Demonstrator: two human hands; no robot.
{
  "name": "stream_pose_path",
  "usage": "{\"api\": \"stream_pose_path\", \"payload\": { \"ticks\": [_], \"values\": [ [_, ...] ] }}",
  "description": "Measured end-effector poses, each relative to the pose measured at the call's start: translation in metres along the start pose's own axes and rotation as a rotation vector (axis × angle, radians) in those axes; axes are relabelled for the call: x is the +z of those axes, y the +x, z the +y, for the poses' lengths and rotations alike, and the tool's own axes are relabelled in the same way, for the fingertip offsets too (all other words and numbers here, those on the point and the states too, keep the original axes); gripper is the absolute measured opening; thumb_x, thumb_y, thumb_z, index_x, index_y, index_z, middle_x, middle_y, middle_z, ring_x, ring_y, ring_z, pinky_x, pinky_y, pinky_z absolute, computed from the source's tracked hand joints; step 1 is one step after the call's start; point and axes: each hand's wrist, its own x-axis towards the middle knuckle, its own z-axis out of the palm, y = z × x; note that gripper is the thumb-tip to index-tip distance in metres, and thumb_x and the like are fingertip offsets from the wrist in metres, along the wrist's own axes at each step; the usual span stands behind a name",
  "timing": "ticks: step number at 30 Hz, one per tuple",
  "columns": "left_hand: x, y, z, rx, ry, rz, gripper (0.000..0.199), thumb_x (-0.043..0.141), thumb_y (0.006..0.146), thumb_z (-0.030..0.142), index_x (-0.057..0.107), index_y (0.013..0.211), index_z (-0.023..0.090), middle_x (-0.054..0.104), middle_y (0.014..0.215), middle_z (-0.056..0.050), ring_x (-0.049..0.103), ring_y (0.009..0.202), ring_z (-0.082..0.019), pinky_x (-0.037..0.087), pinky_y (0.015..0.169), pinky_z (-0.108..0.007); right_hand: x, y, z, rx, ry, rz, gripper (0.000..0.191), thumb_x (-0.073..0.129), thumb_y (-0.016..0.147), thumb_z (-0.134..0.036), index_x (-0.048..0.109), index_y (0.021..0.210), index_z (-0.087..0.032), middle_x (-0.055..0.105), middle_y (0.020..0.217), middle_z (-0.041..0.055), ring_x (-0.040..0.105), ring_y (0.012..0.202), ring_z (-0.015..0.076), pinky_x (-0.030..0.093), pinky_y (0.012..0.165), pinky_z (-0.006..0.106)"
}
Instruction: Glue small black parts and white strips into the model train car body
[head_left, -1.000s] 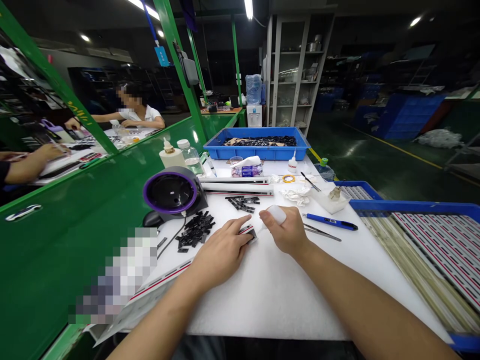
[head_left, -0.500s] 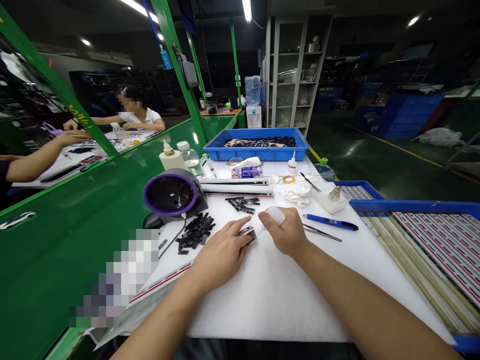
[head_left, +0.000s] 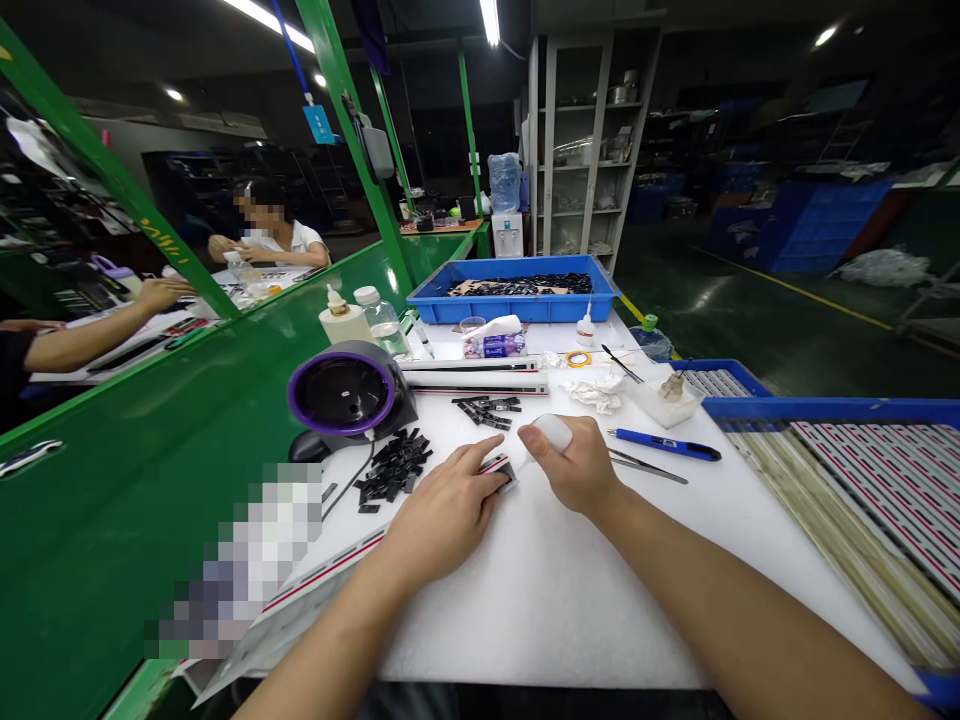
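My left hand (head_left: 446,510) lies over a long white strip with a red line (head_left: 330,572), its fingers gripping the strip near the far end. The strip runs under my forearm toward the table's near left corner. In my right hand (head_left: 583,470) is a small white squeeze bottle (head_left: 555,432), tilted with its nozzle down toward the strip's end; I cannot tell whether the tip touches. A heap of small black pieces (head_left: 394,465) lies left of my left hand, and more black pieces (head_left: 487,410) lie just beyond it.
Right of my right hand lie tweezers (head_left: 649,465) and a blue pen (head_left: 664,444). A purple-rimmed fan (head_left: 341,395) stands at left. Finished-looking strips (head_left: 885,480) fill a tray at right. A blue bin (head_left: 510,305) stands at the back. Co-workers sit beyond the green partition (head_left: 150,420).
My hands, the strip and the bottle keep almost the same place, with a slight shift of the view. Beyond the partition, the co-workers' arms have moved.
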Motion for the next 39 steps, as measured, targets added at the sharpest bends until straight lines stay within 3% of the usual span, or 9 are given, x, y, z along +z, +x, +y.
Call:
{"api": "stream_pose_path", "payload": {
  "ticks": [26, 32, 36, 39],
  "values": [
    [0.0, 0.0, 0.0, 0.0, 0.017, 0.003, 0.03, 0.043, 0.092, 0.024, 0.067, 0.11, 0.027, 0.042, 0.147, -0.003, 0.043, 0.131, -0.026, 0.047, 0.102, -0.045, -0.004, 0.002, 0.0, -0.004, -0.035, 0.034, 0.047, 0.05, 0.09, -0.04, 0.029, 0.053, -0.021, 0.029, 0.049, -0.006, 0.03, 0.047, 0.0088, 0.023, 0.047, 0.027],
    [0.001, -0.001, 0.0, -0.01, -0.004, 0.014, 0.03, 0.043, 0.092, 0.024, 0.067, 0.11, 0.028, 0.042, 0.147, -0.002, 0.044, 0.13, -0.026, 0.047, 0.102, -0.045, -0.003, 0.001, -0.001, 0.028, -0.009, 0.026, 0.048, 0.052, 0.089, -0.043, 0.035, 0.05, -0.021, 0.032, 0.048, -0.0055, 0.032, 0.046, 0.009, 0.026, 0.047, 0.027],
    [-0.001, 0.001, -0.002, -0.033, -0.041, -0.02, 0.031, 0.043, 0.092, 0.024, 0.067, 0.11, 0.029, 0.04, 0.149, -0.001, 0.04, 0.133, -0.027, 0.046, 0.103, -0.046, -0.011, 0.007, 0.001, 0.23, 0.299, 0.184, 0.04, 0.059, 0.082, -0.051, 0.056, 0.059, -0.019, 0.046, 0.049, -0.0027, 0.04, 0.045, 0.0101, 0.031, 0.042, 0.025],
    [-0.005, 0.004, -0.008, -0.028, -0.096, -0.064, 0.032, 0.041, 0.093, 0.026, 0.066, 0.112, 0.029, 0.04, 0.149, -0.002, 0.036, 0.135, -0.027, 0.043, 0.105, -0.047, -0.029, 0.019, 0.008, 0.412, 0.68, 0.316, 0.035, 0.059, 0.079, -0.05, 0.061, 0.066, -0.017, 0.044, 0.044, -0.0044, 0.032, 0.037, 0.0076, 0.024, 0.035, 0.022]
  ]
}}
